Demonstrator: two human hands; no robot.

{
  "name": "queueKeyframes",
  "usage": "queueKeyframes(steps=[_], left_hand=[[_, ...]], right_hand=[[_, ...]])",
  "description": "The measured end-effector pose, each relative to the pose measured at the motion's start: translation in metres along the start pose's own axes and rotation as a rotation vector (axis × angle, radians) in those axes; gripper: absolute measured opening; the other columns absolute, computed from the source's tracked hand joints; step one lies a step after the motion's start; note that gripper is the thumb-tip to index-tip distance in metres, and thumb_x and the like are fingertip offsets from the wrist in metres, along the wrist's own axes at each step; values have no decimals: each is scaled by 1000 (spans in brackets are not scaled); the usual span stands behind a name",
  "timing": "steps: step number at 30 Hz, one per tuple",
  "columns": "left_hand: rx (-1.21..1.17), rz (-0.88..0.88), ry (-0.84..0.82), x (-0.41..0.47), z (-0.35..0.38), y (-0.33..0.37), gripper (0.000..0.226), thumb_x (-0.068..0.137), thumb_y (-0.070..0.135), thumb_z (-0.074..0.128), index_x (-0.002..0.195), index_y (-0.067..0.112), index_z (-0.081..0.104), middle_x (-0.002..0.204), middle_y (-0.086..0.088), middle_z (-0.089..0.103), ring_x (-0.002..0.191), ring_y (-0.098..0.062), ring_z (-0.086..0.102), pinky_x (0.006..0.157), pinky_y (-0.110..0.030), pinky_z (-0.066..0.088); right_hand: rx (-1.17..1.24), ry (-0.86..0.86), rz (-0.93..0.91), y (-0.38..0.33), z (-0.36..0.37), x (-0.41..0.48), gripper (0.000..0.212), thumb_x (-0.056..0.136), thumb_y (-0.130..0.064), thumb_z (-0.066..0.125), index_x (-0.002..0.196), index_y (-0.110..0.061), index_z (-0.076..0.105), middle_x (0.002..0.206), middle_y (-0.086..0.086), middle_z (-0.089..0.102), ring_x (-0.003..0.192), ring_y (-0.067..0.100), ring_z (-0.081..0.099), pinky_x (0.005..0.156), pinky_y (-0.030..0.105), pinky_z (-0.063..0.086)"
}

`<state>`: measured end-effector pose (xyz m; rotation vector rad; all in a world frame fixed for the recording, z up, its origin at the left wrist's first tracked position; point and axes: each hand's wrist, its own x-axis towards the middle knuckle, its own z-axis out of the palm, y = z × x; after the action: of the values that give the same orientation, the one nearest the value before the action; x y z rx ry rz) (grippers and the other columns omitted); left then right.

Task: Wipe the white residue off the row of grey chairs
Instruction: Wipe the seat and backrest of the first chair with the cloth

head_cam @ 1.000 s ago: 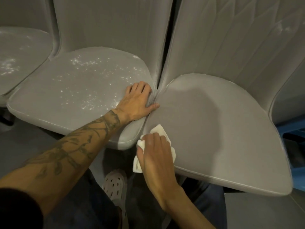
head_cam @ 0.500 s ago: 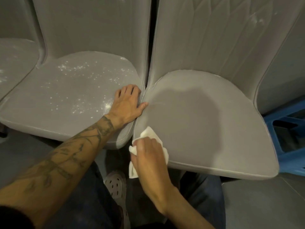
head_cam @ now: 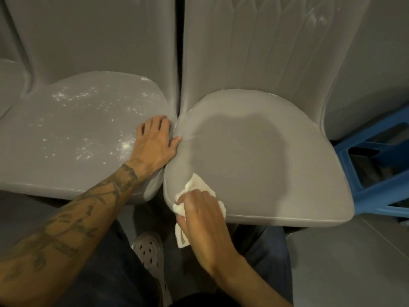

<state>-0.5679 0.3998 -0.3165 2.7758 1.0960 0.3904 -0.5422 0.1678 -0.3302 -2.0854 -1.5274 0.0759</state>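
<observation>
Two grey chairs stand side by side. The left seat (head_cam: 73,134) is speckled with white residue (head_cam: 127,146), thickest by my left hand. The right seat (head_cam: 265,156) looks plain grey, with faint white marks on its backrest (head_cam: 318,17). My left hand (head_cam: 155,144) lies flat on the left seat's right edge, fingers into the gap between the seats. My right hand (head_cam: 202,220) grips a crumpled white cloth (head_cam: 194,185) against the front left corner of the right seat; part of the cloth hangs below the edge.
A blue plastic stool or crate (head_cam: 376,165) stands to the right of the right chair. A third grey seat (head_cam: 8,85) shows at the far left edge. Below are grey floor tiles (head_cam: 343,262), my dark trousers and a pale perforated clog (head_cam: 148,249).
The view has shifted rightward, so the chairs sit further left in frame. My right hand with the cloth has slid slightly toward the seat's front left corner. My left hand stays put.
</observation>
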Motion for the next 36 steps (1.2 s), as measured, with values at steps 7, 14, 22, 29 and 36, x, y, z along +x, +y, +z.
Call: queueKeyframes(steps=[7, 14, 22, 29, 36], left_hand=[[-13, 5, 18, 1, 3, 0, 48, 99, 40, 63, 131, 5, 55, 141, -19, 51, 129, -39, 46, 107, -53, 31], [-35, -15, 0, 1, 2, 0, 62, 95, 51, 47, 133, 4, 54, 142, -20, 50, 129, -40, 46, 108, -54, 31], [-45, -11, -20, 0, -1, 4, 65, 94, 53, 44, 134, 3, 53, 143, -21, 49, 129, -42, 45, 109, -57, 31], [-47, -8, -20, 1, 1, 0, 68, 94, 59, 40, 135, 6, 51, 143, -20, 47, 130, -41, 44, 108, -59, 32], [-44, -17, 22, 0, 7, -5, 66, 95, 67, 39, 131, 13, 48, 138, -15, 47, 123, -42, 45, 102, -63, 37]], right_hand=[[-257, 213, 59, 129, -90, -74, 10, 90, -40, 57, 99, -40, 62, 102, -13, 63, 90, 7, 61, 80, 15, 48], [-22, 120, 59, 77, -51, -48, 20, 94, -33, 62, 108, -19, 63, 104, 0, 62, 93, 15, 56, 86, 21, 38], [-152, 265, 305, 166, -119, -93, 22, 99, -20, 62, 99, -41, 56, 104, -16, 56, 95, 4, 53, 82, 17, 46], [-34, 161, 143, 137, -72, -72, 13, 95, -38, 59, 106, -39, 52, 102, -27, 45, 89, -5, 41, 84, 21, 44], [-60, 324, 510, 203, -137, -103, 16, 100, -38, 54, 113, -31, 47, 110, -18, 49, 99, 6, 50, 82, 27, 44]])
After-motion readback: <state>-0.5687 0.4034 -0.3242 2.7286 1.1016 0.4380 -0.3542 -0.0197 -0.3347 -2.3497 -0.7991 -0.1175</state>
